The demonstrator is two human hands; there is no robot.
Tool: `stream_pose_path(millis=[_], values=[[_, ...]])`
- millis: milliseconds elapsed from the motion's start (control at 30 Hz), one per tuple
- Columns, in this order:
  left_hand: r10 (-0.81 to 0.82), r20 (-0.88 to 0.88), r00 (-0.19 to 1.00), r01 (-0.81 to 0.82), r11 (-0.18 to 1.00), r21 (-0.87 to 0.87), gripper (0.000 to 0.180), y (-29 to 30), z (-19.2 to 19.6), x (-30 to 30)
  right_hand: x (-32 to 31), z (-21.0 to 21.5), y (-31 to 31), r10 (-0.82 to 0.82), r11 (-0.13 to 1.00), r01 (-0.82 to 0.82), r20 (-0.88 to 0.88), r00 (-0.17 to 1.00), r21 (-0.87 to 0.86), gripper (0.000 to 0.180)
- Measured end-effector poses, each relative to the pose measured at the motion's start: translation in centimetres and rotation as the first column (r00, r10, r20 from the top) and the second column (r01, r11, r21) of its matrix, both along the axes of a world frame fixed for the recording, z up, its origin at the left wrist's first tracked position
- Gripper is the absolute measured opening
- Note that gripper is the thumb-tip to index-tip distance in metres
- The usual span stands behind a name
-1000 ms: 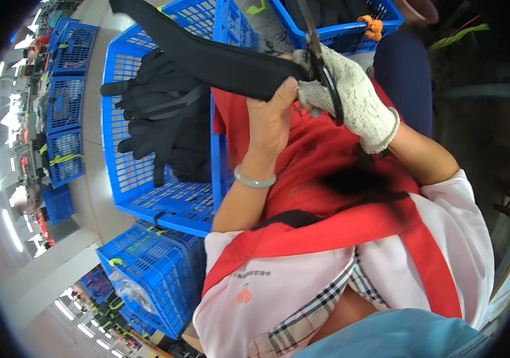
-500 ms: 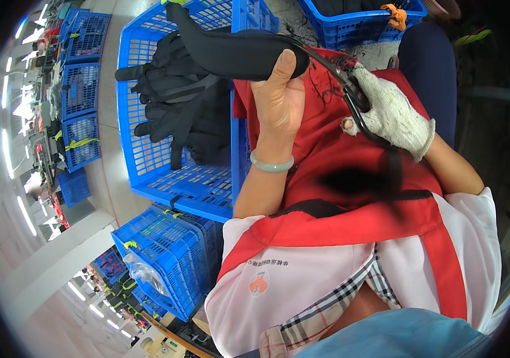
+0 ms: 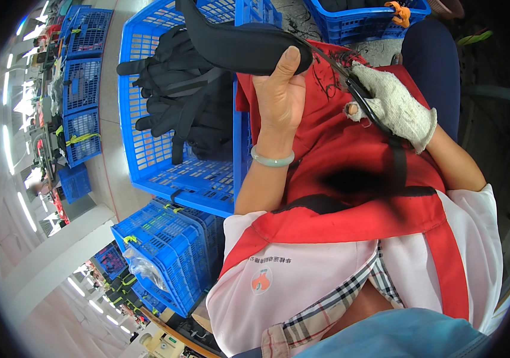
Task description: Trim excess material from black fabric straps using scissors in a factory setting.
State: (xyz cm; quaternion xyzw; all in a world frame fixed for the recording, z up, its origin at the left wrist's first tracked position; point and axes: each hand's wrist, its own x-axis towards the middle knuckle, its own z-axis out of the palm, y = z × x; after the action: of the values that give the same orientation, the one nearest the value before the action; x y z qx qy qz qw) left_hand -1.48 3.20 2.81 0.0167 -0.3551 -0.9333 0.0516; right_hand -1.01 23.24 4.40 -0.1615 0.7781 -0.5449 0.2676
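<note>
My bare left hand [image 3: 281,98] grips a long black padded strap [image 3: 237,46] near its rounded end, thumb on top. The strap bends away to the upper left, over the blue crate. In a white knit glove, my right hand [image 3: 395,107] is closed round black-handled scissors [image 3: 360,94]. Their blades point up and left to the strap's rounded end and look nearly together; whether the tips touch it is hard to tell. Below them, dark thread scraps [image 3: 329,74] lie on the red apron [image 3: 326,149] over my lap.
Left of my lap, a large blue plastic crate [image 3: 177,194] holds a heap of black straps [image 3: 186,98]. Another blue crate [image 3: 362,27] with an orange tie stands at the far right. More crates [image 3: 168,253] are stacked at lower left, others [image 3: 82,89] line the aisle.
The scissors' handles have come closer together, the blades with them. My left hand and the strap have shifted slightly right; the view has moved a little.
</note>
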Motion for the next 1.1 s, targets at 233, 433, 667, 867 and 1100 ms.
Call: stream_pose_path(millis=[233,433,667,867,1100], values=[[0.03,-0.168,0.985,-0.069,0.97,-0.234,0.03,-0.3,-0.4,0.7,-0.5,0.5,0.5,0.053,0.999,-0.052,-0.107,0.993,0.012,0.033],[-0.063,0.036,0.997,0.059,0.993,0.104,0.035,-1.4,-0.3,1.3,-0.6,0.5,1.2,0.184,0.954,-0.098,-0.296,0.937,0.284,0.046],[-0.064,-0.039,0.997,0.058,0.987,-0.151,0.033,-1.4,-1.0,1.4,-0.3,1.0,0.7,0.171,0.962,-0.093,-0.302,0.938,0.256,0.056],[-0.109,-0.006,0.994,0.107,0.986,-0.132,0.032,-1.9,-1.0,1.5,-0.9,0.7,0.9,0.208,0.944,-0.111,-0.301,0.931,0.309,0.059],[-0.131,-0.017,0.991,0.127,0.979,-0.159,0.036,-2.2,-1.5,2.2,-0.7,0.5,0.8,0.207,0.952,-0.116,-0.321,0.924,0.283,0.053]])
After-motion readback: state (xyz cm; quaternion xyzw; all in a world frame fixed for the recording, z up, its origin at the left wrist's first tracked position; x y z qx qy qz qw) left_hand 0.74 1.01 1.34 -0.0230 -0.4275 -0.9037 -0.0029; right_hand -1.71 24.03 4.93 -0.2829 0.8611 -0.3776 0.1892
